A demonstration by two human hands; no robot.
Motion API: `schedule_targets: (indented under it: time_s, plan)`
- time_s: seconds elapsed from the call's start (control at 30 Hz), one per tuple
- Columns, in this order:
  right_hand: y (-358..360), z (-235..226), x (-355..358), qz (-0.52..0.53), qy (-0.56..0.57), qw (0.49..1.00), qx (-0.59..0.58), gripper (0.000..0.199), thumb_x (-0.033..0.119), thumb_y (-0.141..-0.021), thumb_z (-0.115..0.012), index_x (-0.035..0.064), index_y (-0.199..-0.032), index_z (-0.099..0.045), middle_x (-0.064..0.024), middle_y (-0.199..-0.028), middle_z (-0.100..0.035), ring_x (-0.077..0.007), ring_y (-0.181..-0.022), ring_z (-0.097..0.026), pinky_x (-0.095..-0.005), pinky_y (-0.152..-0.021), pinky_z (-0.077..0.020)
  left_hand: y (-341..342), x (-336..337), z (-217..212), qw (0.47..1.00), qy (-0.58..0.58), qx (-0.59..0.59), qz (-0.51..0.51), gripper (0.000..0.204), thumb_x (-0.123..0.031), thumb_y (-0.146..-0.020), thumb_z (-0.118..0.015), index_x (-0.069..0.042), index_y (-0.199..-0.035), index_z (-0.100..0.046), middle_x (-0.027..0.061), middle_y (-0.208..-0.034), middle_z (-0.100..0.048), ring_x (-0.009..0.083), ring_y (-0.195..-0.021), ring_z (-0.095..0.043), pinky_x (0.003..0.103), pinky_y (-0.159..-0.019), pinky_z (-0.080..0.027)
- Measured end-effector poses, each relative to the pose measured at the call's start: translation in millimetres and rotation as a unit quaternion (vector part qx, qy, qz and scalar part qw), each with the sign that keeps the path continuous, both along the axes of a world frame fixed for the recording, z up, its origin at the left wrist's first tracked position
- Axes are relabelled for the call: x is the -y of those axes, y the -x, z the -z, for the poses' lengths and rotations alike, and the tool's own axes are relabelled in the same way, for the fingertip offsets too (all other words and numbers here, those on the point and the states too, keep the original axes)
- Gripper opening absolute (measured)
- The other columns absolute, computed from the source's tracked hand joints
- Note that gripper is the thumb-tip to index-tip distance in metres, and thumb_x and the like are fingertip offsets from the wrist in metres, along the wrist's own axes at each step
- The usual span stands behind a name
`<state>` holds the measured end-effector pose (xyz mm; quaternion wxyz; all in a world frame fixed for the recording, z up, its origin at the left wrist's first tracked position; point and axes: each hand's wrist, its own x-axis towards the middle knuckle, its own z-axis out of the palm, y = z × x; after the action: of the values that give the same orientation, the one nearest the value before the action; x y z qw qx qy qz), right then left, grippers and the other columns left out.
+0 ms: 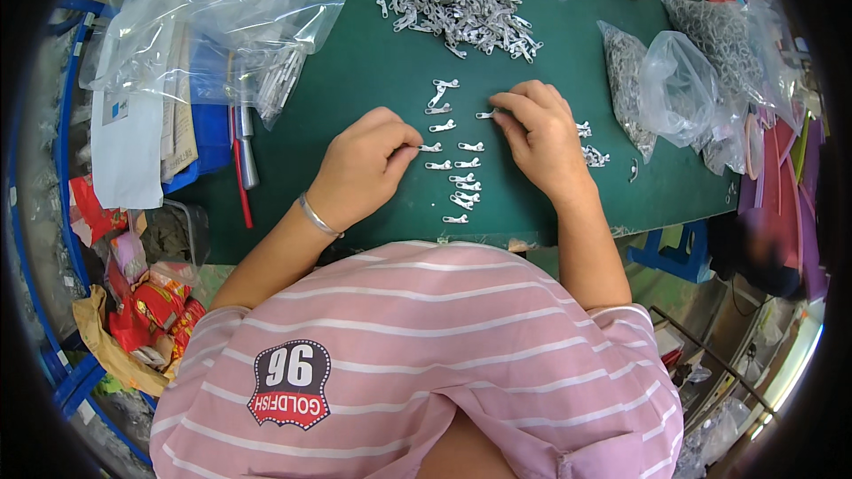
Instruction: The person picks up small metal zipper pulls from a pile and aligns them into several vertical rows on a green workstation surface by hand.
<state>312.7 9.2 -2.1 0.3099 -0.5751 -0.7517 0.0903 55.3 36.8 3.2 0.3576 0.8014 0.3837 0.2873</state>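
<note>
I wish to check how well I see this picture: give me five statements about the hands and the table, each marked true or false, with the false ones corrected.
1. The right hand pinches a small silver piece. True.
2. The bracelet is on the right wrist. False: the bracelet is on the left wrist.
3. The large silver heap lies beyond both hands. True.
4. The left hand is away from every piece. False: its fingertips are at another silver piece.
5. The tabletop is white. False: the tabletop is green.
</note>
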Motion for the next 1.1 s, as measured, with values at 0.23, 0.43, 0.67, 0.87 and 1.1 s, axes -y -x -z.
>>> schedule_targets:
  time_s: [0.23,0.43,0.67,0.87,1.1]
  plan:
    - [6.2,0.9,6.1,-0.010,0.028,0.999,-0.013,0.014,0.003,-0.083,-0.073,0.0062,-0.096,-0.072,-0.0075,-0.096,-0.065,-0.0297,-0.090,-0.062,-0.0412,-0.080,-0.0486,-11.6,-3.7,12.1,0.998,-0.052,-0.041,0.015,0.011,0.000,-0.086,-0.074,-0.003,-0.096,-0.071,0.0068,-0.088,-0.062,0.0198,-0.069,-0.060,0.031,-0.064,-0.049]
    - [-2.7,-5.8,9.3,0.003,0.045,0.998,-0.036,0.016,-0.003,-0.083,-0.072,0.0012,-0.099,-0.070,-0.0116,-0.095,-0.066,-0.0314,-0.092,-0.064,-0.0402,-0.080,-0.0522,-6.8,0.1,2.7,1.000,-0.006,0.002,0.010,0.010,0.001,-0.086,-0.073,-0.002,-0.095,-0.071,0.0063,-0.086,-0.061,0.0170,-0.066,-0.057,0.029,-0.061,-0.046]
    - [9.2,-0.1,7.8,-0.037,0.017,0.999,0.017,0.014,-0.001,-0.082,-0.072,0.0040,-0.093,-0.065,-0.0097,-0.094,-0.060,-0.0319,-0.088,-0.059,-0.0412,-0.077,-0.0495,-6.2,1.2,3.3,1.000,0.004,0.001,-0.001,0.009,0.002,-0.086,-0.073,-0.002,-0.094,-0.071,0.0063,-0.086,-0.061,0.0161,-0.063,-0.055,0.029,-0.059,-0.045]
    - [30.7,-2.3,-5.1,-0.066,-0.037,0.997,-0.002,0.013,0.001,-0.079,-0.068,0.0063,-0.091,-0.064,-0.0068,-0.093,-0.060,-0.0291,-0.087,-0.058,-0.0398,-0.075,-0.0453,-0.1,0.9,6.6,1.000,-0.006,-0.012,-0.026,0.008,0.001,-0.086,-0.072,-0.001,-0.093,-0.071,0.0066,-0.086,-0.062,0.0155,-0.062,-0.055,0.029,-0.059,-0.045]
    - [31.9,1.8,-15.8,-0.068,-0.043,0.997,0.012,0.018,0.002,-0.075,-0.070,0.0095,-0.091,-0.070,-0.0035,-0.093,-0.062,-0.0273,-0.090,-0.060,-0.0395,-0.076,-0.0445,4.4,2.7,8.4,0.999,0.007,-0.013,-0.036,0.008,0.001,-0.086,-0.072,-0.001,-0.093,-0.071,0.0064,-0.086,-0.062,0.0158,-0.062,-0.055,0.029,-0.059,-0.045]
